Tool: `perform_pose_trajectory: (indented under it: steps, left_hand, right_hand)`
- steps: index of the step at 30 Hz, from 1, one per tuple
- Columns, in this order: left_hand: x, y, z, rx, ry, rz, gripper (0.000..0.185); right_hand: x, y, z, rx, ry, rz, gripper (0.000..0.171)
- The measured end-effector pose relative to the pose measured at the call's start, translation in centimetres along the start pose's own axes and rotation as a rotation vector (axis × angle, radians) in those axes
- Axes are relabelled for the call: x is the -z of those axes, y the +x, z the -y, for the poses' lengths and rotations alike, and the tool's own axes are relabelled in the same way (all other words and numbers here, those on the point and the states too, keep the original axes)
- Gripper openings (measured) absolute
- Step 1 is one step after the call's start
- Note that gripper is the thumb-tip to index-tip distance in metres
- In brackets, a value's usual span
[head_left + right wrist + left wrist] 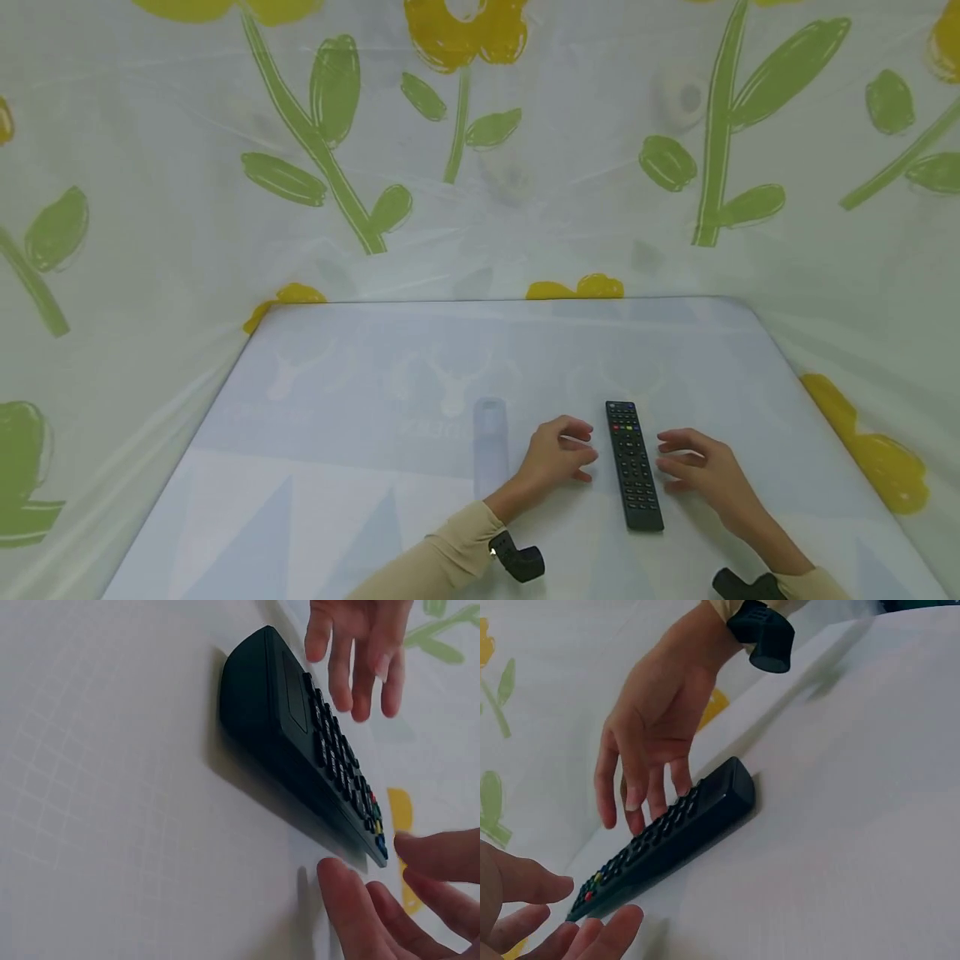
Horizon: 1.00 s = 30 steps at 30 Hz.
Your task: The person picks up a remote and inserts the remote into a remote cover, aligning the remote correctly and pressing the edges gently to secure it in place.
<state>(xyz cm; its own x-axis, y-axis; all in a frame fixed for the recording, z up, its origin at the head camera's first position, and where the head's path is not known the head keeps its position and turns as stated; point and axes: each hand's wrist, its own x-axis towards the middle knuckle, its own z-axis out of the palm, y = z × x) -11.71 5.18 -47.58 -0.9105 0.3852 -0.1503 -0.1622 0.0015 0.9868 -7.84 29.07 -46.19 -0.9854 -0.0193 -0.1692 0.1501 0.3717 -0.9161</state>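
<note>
A black remote control (633,467) lies flat on the pale table (360,475), buttons up, its long side running away from me. My left hand (561,457) hovers just left of it with relaxed, slightly bent fingers. My right hand (696,468) sits just right of it, fingers likewise loose. Neither hand touches the remote. The left wrist view has the remote (667,840) between my left fingers (525,907) and the right hand (652,727). In the right wrist view the remote (300,742) lies between my right fingers (382,907) and the left hand (360,645).
A translucent plastic sheet printed with yellow flowers and green leaves (450,167) walls in the table at the back and both sides. Black wrist-worn cameras (519,560) (742,586) sit at the beige sleeves. The table has a faint blue pattern.
</note>
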Motion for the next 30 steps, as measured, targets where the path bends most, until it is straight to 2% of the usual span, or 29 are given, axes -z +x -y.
perform_pose_trajectory:
  steps: [6,10,15,19,25,30]
  left_hand:
    - [-1.4,0.8,0.4,0.024,-0.01,-0.009,0.029]
    - [-2.4,1.1,1.1,0.002,-0.026,-0.038,0.029]
    - [-3.2,1.0,1.8,-0.049,0.061,-0.111,0.031]
    - [-3.2,0.9,1.7,-0.05,0.107,-0.146,0.031]
    - [-3.4,0.7,1.5,0.001,0.054,-0.139,0.032]
    - [-3.5,0.8,1.5,-0.01,0.044,-0.116,0.029]
  right_hand:
    - [-0.5,0.3,-0.2,-0.002,0.043,0.009,0.043]
    - [-1.0,0.5,-0.5,-0.024,0.044,0.0,0.045]
    - [-1.8,0.4,-0.8,-0.046,0.07,0.001,0.048]
    - [-2.2,0.4,-0.7,-0.067,0.073,-0.03,0.046]
    - [-2.4,0.3,-0.6,-0.108,0.073,-0.048,0.049]
    - [-2.5,0.2,-0.5,-0.14,0.097,-0.064,0.05]
